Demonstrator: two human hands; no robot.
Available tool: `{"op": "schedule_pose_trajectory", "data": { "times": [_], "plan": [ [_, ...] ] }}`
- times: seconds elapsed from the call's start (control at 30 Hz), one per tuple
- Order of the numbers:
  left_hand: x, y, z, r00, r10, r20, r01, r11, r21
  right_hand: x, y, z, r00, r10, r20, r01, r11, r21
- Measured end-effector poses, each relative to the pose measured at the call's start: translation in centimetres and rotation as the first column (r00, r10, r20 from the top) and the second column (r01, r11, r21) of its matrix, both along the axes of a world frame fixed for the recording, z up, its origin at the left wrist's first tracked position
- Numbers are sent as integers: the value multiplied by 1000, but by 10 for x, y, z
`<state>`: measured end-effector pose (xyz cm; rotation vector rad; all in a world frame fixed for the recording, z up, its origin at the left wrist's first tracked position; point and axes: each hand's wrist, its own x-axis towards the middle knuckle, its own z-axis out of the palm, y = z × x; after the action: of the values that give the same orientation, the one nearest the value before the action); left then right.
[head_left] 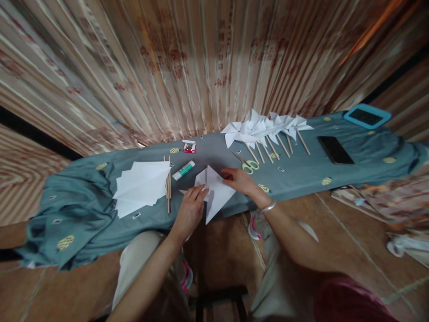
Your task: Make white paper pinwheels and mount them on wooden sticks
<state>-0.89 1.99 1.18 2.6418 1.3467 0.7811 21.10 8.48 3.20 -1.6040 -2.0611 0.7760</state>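
Note:
A white sheet of paper [219, 195], partly cut and folded into a pinwheel shape, lies near the front edge of the cloth-covered table. My left hand [191, 208] has its fingers closed on the paper's left side, over the folded-in part at the middle. At the upper right edge, my right hand [240, 181] pinches the paper between thumb and fingers. Scissors with green handles [250, 166] lie just beyond my right hand. Behind my left hand rests a glue stick [183, 171]. What lies under my left fingers is hidden.
Left are a stack of white paper [142, 185] and several wooden sticks [168, 188]. A small red box of pins [189, 147] stands behind. Finished pinwheels [250, 132] line the back edge, with a phone [335, 150] and blue-framed device [367, 116] at right. A curtain [201, 67] hangs behind.

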Motion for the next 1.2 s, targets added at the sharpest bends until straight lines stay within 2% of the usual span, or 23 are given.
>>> {"op": "schedule_pose_trajectory", "data": {
  "times": [0.13, 0.23, 0.37, 0.43, 0.53, 0.7, 0.77, 0.87, 0.93, 1.07, 1.2],
  "plan": [
    [0, 13, 2, 998, 36, -46, -32, 997, 76, 8, -9, -8, 991, -80, -105, 72, 995, -74],
    [2, 25, 5, 997, 52, -54, -47, 995, 88, 12, -17, -13, 975, -168, -148, 156, 984, -90],
    [4, 35, 9, 997, 80, -15, -78, 993, 83, 18, -32, -8, 964, -228, -135, 221, 973, -69],
    [5, 34, 9, 997, 78, 28, -80, 994, 72, 20, -39, -2, 973, -217, -72, 215, 976, -40],
    [7, 31, 6, 990, 66, 125, -76, 994, 77, 21, -44, 4, 986, -164, 32, 164, 986, 5],
    [5, 29, 1, 975, 20, 223, -32, 998, 48, 20, -49, 2, 995, -84, 60, 83, 996, 17],
    [3, 31, 1, 969, 30, 247, -35, 999, 19, 22, -51, 1, 992, -79, 97, 70, 993, 93],
    [-1, 37, 3, 949, 77, 306, -78, 997, -8, 24, -55, 2, 985, -71, 156, 23, 957, 288],
    [-4, 40, 6, 932, 114, 345, -114, 993, -21, 22, -58, 4, 987, -14, 161, -46, 930, 365],
    [-9, 44, 12, 897, 211, 387, -200, 977, -70, 7, -69, 7, 975, 183, 125, -219, 890, 401],
    [-13, 44, 12, 857, 302, 417, -269, 953, -139, -7, -78, 7, 918, 310, 248, -384, 850, 360]
  ]
}}
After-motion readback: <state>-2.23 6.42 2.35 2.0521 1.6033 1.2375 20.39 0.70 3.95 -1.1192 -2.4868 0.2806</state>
